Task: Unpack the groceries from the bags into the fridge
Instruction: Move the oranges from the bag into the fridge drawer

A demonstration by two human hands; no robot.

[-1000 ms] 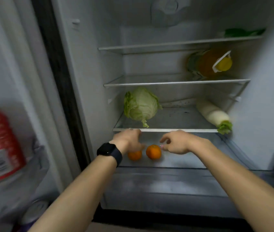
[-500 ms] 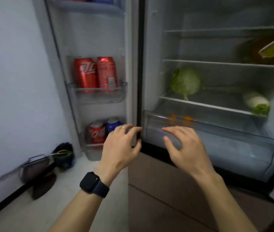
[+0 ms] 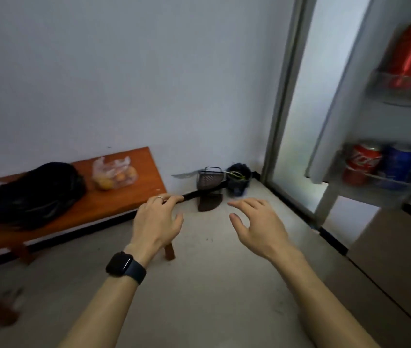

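A clear plastic bag holding a few round yellow-brown fruits lies on a low orange wooden bench against the wall, left of centre. A black bag sits to its left on the same bench. My left hand, with a ring and a black watch on the wrist, hovers empty with fingers apart near the bench's right end. My right hand floats beside it over the floor, also empty and spread. The open fridge door stands at the right, with red cans and a blue can in its shelves.
A dark dustpan and mesh basket lie on the floor by the wall corner, next to a small black bin. A brown cabinet front fills the lower right. Pale floor stretches below my arms.
The view has swung left from the fridge interior to the bench and wall. Both hands left the oranges in the crisper drawer and now hang empty over the floor.
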